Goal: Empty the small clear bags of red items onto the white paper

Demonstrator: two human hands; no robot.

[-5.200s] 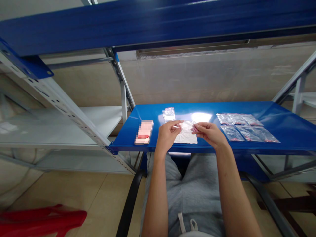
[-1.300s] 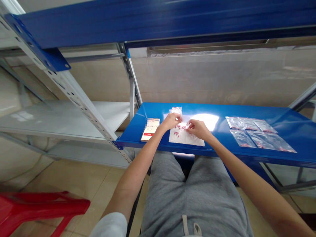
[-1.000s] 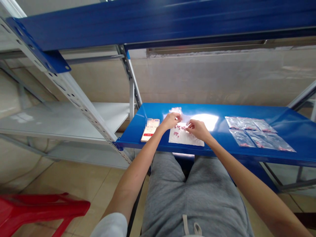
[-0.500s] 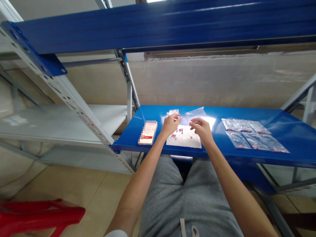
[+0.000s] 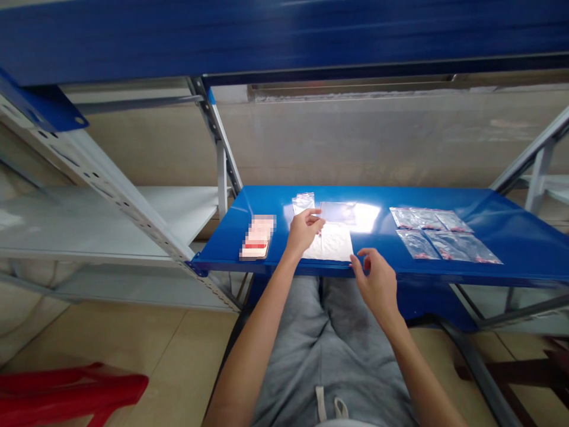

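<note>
A white cloth point(image 5: 334, 244) lies near the front edge of the blue table, its visible part bare. My right hand point(image 5: 377, 280) is at its near right corner, thumb and finger closed on the edge. Over the cloth's left side is my left hand point(image 5: 304, 231), index finger and thumb slightly apart, with nothing plainly held. Just beyond its fingertips a clear zip bag point(image 5: 340, 212) lies flat. A few reddish specks show by the left thumb; the hand may hide more small red pieces. Behind the left hand lie further clear bags point(image 5: 304, 201).
Several zip bags with small red pieces point(image 5: 444, 234) lie in two rows on the right of the blue table point(image 5: 377, 261). A phone point(image 5: 256, 238) lies at the left. A blue beam point(image 5: 284, 44) crosses above, and a red stool point(image 5: 75, 388) stands on the floor.
My right hand has moved from the clear bag down to the cloth's near corner. The bag now lies flat. The red pieces seen scattered on the cloth no longer show there.
</note>
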